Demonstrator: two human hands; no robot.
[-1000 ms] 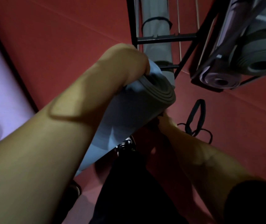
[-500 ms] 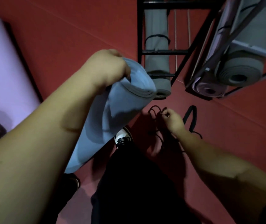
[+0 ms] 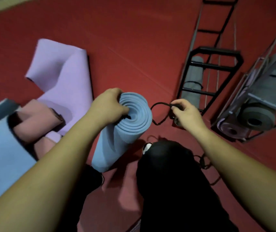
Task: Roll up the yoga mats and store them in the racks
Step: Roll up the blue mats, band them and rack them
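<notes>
A rolled blue yoga mat [image 3: 117,141] stands nearly upright in front of me, its spiral end facing up. My left hand [image 3: 108,106] grips the top rim of that roll, fingers reaching into the centre. My right hand [image 3: 185,114] pinches a black strap [image 3: 159,113] that loops out toward the roll. A black metal rack [image 3: 217,54] at the right holds a grey rolled mat [image 3: 194,81]. A second rack [image 3: 266,104] at the far right holds a grey roll [image 3: 258,114] and a purple roll [image 3: 229,129].
A purple mat [image 3: 63,76] lies partly unrolled on the red floor at the left, with pink rolled mats [image 3: 36,121] and a flat blue mat [image 3: 1,156] beside it. Another black strap [image 3: 204,163] lies on the floor by my right leg.
The view has tilted up and back. My right hand lifted the black strap off the floor and now holds it beside the roll. The blue roll came more upright.
</notes>
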